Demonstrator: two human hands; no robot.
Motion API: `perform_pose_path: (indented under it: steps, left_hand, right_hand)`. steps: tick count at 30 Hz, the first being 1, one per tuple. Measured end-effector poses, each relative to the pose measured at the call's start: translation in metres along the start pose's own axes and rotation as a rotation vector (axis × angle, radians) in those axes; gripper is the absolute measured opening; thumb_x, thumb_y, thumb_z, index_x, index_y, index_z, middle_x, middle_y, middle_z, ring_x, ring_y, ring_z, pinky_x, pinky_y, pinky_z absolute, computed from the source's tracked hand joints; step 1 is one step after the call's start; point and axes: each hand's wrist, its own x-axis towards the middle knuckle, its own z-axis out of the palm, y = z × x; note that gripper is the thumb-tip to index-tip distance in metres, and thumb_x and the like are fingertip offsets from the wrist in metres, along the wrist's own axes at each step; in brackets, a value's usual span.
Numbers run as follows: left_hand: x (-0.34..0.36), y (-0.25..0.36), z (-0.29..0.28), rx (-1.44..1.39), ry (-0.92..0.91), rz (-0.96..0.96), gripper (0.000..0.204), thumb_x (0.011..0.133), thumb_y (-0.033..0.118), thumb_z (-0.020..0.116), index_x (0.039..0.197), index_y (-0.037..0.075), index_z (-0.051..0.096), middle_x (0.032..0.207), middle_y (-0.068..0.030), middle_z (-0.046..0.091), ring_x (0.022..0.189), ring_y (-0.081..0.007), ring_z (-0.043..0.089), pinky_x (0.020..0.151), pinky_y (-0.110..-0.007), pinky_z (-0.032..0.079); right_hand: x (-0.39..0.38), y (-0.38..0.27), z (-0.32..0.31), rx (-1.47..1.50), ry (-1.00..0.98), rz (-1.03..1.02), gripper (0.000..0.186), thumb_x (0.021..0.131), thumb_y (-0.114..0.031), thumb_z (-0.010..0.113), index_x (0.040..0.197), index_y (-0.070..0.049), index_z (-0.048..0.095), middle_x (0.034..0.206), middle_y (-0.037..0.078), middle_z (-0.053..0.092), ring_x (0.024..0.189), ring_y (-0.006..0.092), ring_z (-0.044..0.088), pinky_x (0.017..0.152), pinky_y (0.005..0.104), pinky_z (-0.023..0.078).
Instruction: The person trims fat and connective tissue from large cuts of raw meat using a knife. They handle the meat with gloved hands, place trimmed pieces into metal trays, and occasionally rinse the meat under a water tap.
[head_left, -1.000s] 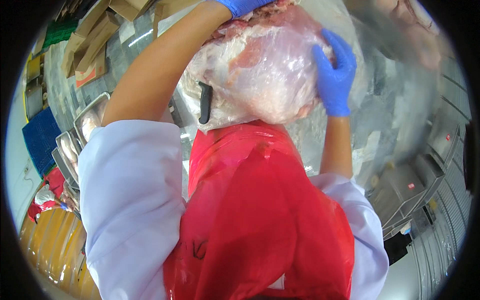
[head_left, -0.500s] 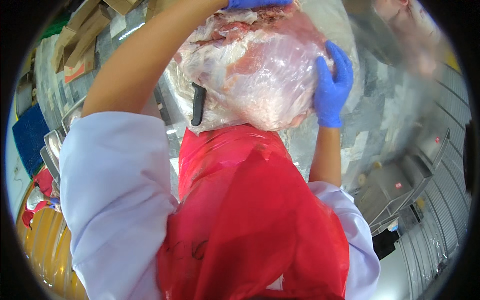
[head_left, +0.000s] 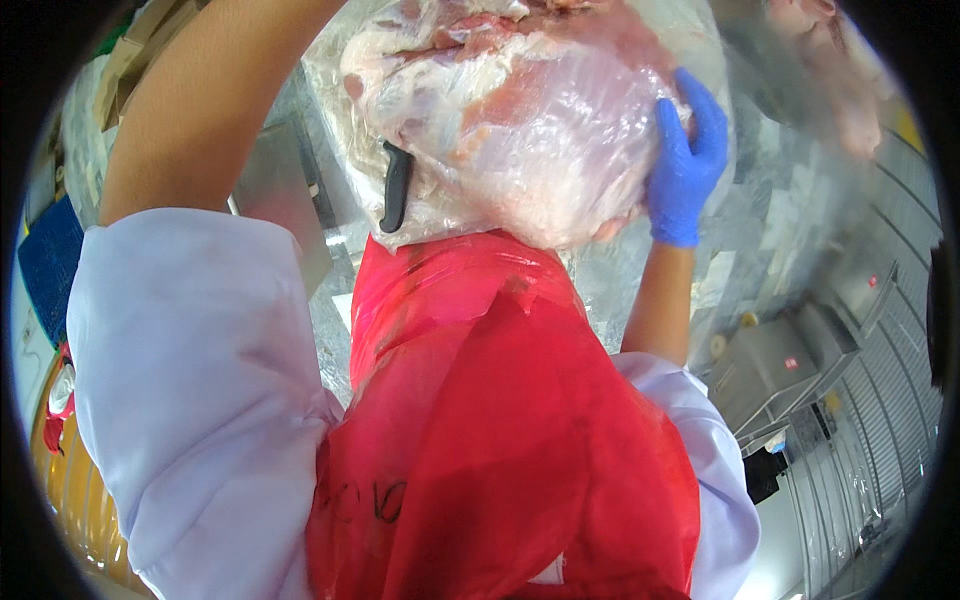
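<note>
A large piece of raw meat (head_left: 560, 130), pale with pink and fatty parts, fills the top middle, with clear plastic film (head_left: 335, 130) around its left side. My right hand (head_left: 690, 165), in a blue glove, grips its right side, thumb and fingers slightly apart against the meat. From the left my bare forearm (head_left: 215, 90) reaches up past the top edge, so my left hand is hidden from sight. A knife with a black handle (head_left: 396, 187) lies at the meat's lower left; its blade cannot be made out. My red apron (head_left: 500, 400) touches the near edge of the plastic.
Cardboard boxes (head_left: 140, 60) stand at the upper left. More meat (head_left: 830, 70) appears blurred at the upper right. Steel containers (head_left: 765, 370) are at the right, beside ridged metal panels (head_left: 870, 400). Another person (head_left: 60, 395) is partly visible at the far left.
My left hand, on the meat's far side before, has passed out of the top of the picture. The meat and knife sit slightly higher; my right hand remains on the meat, slightly farther right.
</note>
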Motion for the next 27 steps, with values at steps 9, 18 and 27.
perform_pose_path:
  steps: [9, 18, 27]
  left_hand:
    - [0.012, 0.004, 0.003, 0.154, -0.066, 0.001, 0.090, 0.054, 0.034, 0.093, 0.132, 0.009, 0.056, 0.125, -0.0143, 0.064, 0.117, -0.0276, 0.059, 0.099, -0.036, 0.047]
    - [0.013, 0.011, -0.011, 0.077, -0.267, -0.058, 0.077, 0.057, 0.030, 0.087, 0.126, 0.012, 0.060, 0.120, -0.0131, 0.065, 0.110, -0.0269, 0.061, 0.095, -0.037, 0.049]
    - [0.012, -0.003, 0.015, 0.183, -0.012, -0.019, 0.087, 0.047, 0.044, 0.093, 0.122, 0.013, 0.064, 0.116, -0.0124, 0.067, 0.107, -0.0304, 0.064, 0.094, -0.038, 0.050]
  right_hand:
    - [-0.001, 0.004, 0.004, 0.040, 0.012, -0.022, 0.037, 0.079, -0.003, 0.073, 0.116, -0.001, 0.069, 0.113, 0.012, 0.068, 0.106, 0.0228, 0.063, 0.097, 0.0348, 0.046]
    - [0.004, 0.003, 0.004, 0.007, -0.009, -0.049, 0.036, 0.080, -0.003, 0.073, 0.116, -0.003, 0.069, 0.115, 0.011, 0.068, 0.107, 0.0216, 0.062, 0.098, 0.0336, 0.046]
    - [0.001, 0.007, 0.004, 0.063, 0.000, -0.038, 0.037, 0.079, -0.004, 0.073, 0.116, -0.001, 0.069, 0.114, 0.014, 0.067, 0.107, 0.0240, 0.062, 0.098, 0.0354, 0.045]
